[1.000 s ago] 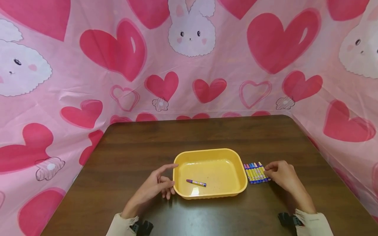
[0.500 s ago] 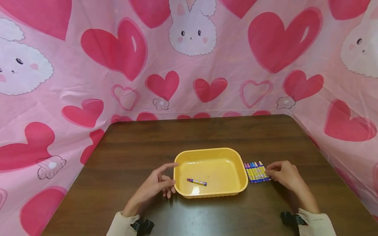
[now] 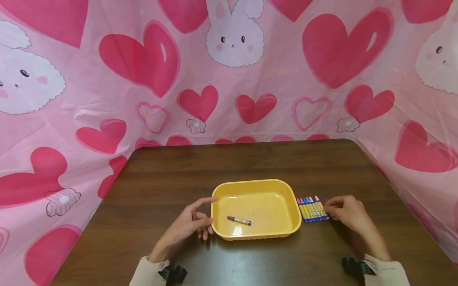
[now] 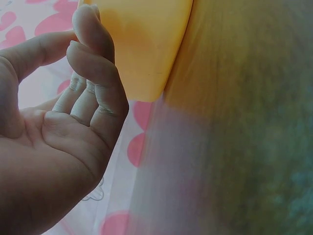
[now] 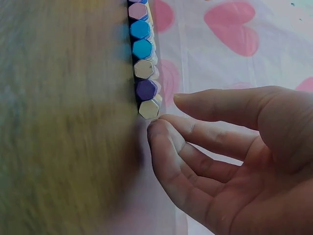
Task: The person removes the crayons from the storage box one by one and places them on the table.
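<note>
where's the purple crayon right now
In the head view the purple crayon lies inside the yellow tray, near its front left, beside the left hand.

Cut off by the top edge of the right wrist view: the row of paper-wrapped wax crayons (image 5: 142, 58), only hexagonal butt ends showing, with the dark wooden counter (image 5: 63, 127) smeared to a blur. Too small to read in the head view: labels on the crayons. Mostly out of frame in the left wrist view: the yellow plastic tray (image 4: 146, 39).
</note>
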`<control>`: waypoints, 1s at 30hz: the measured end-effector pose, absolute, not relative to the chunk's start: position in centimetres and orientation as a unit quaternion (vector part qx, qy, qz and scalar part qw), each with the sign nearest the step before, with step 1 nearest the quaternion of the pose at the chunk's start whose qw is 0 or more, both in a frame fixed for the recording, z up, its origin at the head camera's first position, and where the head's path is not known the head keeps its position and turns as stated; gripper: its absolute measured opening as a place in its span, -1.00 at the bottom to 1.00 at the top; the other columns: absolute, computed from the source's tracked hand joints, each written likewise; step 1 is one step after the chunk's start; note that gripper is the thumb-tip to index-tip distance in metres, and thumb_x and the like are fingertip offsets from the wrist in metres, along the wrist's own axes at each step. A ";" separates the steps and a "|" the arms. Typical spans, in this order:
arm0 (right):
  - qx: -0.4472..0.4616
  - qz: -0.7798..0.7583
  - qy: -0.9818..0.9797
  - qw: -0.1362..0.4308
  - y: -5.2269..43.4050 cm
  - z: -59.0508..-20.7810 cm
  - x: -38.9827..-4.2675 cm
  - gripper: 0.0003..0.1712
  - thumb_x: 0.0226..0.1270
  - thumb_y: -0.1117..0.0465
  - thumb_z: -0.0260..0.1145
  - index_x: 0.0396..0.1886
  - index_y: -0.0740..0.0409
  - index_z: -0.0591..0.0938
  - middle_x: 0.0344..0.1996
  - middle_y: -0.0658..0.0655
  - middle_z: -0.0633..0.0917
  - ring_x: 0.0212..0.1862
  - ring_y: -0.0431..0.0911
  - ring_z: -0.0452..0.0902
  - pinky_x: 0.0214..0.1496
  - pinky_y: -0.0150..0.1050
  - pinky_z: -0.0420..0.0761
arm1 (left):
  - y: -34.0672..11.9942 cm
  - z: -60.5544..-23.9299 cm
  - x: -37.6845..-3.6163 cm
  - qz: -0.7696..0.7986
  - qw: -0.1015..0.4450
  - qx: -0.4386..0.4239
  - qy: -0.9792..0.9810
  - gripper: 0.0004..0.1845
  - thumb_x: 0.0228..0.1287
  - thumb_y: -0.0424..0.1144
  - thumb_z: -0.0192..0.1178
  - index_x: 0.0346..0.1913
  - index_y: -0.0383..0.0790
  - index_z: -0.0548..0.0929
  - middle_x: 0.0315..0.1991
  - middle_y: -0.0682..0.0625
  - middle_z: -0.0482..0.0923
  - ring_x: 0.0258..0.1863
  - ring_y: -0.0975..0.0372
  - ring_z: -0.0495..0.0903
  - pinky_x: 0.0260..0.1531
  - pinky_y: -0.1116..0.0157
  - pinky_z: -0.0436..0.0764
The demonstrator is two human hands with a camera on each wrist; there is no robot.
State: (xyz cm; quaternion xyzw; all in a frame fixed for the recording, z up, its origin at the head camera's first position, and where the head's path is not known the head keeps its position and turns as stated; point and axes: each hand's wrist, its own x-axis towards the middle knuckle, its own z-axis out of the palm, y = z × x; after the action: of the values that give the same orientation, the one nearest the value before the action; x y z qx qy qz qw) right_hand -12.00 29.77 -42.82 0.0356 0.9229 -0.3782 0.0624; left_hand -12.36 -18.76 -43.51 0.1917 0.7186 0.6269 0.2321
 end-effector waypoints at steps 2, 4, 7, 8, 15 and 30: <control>0.036 -0.374 0.925 0.057 29.8 -42.8 -11.9 -0.72 0.31 0.19 0.39 -0.20 0.38 0.72 -0.40 0.16 0.76 -0.44 -0.11 0.67 -0.42 -0.30 0.64 | -18.8 -43.5 -12.4 0.626 0.234 0.189 0.719 -0.37 0.46 -0.31 0.14 0.50 -0.21 0.21 -0.44 -0.26 0.69 -0.62 0.14 0.62 -0.59 0.34 0.58; 0.033 -0.367 0.928 0.048 29.8 -42.7 -11.9 -0.72 0.32 0.18 0.39 -0.20 0.37 0.73 -0.40 0.16 0.77 -0.44 -0.11 0.67 -0.42 -0.30 0.63 | -18.8 -43.4 -12.4 0.626 0.236 0.187 0.719 -0.37 0.45 -0.32 0.14 0.50 -0.20 0.20 -0.44 -0.24 0.69 -0.61 0.14 0.63 -0.58 0.34 0.58; 0.027 -0.350 0.936 0.028 29.7 -42.4 -11.8 -0.74 0.31 0.17 0.40 -0.21 0.32 0.73 -0.42 0.13 0.77 -0.44 -0.13 0.65 -0.42 -0.29 0.59 | -18.7 -43.4 -12.4 0.626 0.236 0.188 0.719 -0.38 0.45 -0.34 0.14 0.50 -0.22 0.20 -0.44 -0.23 0.69 -0.62 0.14 0.63 -0.59 0.35 0.58; 0.025 -0.346 0.938 0.020 29.6 -42.4 -11.8 -0.74 0.31 0.16 0.40 -0.21 0.31 0.74 -0.43 0.12 0.77 -0.44 -0.14 0.64 -0.42 -0.29 0.58 | -18.7 -43.4 -12.4 0.626 0.236 0.188 0.719 -0.38 0.45 -0.34 0.14 0.50 -0.22 0.21 -0.45 -0.22 0.69 -0.62 0.15 0.63 -0.59 0.35 0.58; 0.019 -0.383 0.924 0.008 28.8 -42.0 -11.7 -0.77 0.30 0.18 0.42 -0.19 0.28 0.74 -0.39 0.14 0.78 -0.40 -0.11 0.70 -0.40 -0.36 0.61 | -18.7 -43.6 -12.4 0.627 0.233 0.193 0.718 -0.38 0.45 -0.35 0.14 0.49 -0.26 0.21 -0.45 -0.32 0.67 -0.62 0.12 0.63 -0.60 0.33 0.57; -0.039 -0.344 0.936 -0.063 24.2 -39.2 -11.9 -0.90 0.23 0.26 0.45 -0.26 0.14 0.76 -0.35 0.07 0.77 -0.28 -0.03 0.67 -0.26 -0.14 0.64 | -18.7 -43.6 -12.4 0.634 0.234 0.196 0.710 -0.37 0.45 -0.33 0.15 0.49 -0.26 0.20 -0.44 -0.33 0.67 -0.62 0.13 0.63 -0.59 0.34 0.58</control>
State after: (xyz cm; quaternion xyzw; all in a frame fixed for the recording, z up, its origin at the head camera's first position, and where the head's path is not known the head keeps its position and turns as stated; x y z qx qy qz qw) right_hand -11.85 24.20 -39.24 -0.0392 0.9359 -0.3445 -0.0631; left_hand -12.43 -18.68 -43.59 0.1960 0.7104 0.6340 0.2344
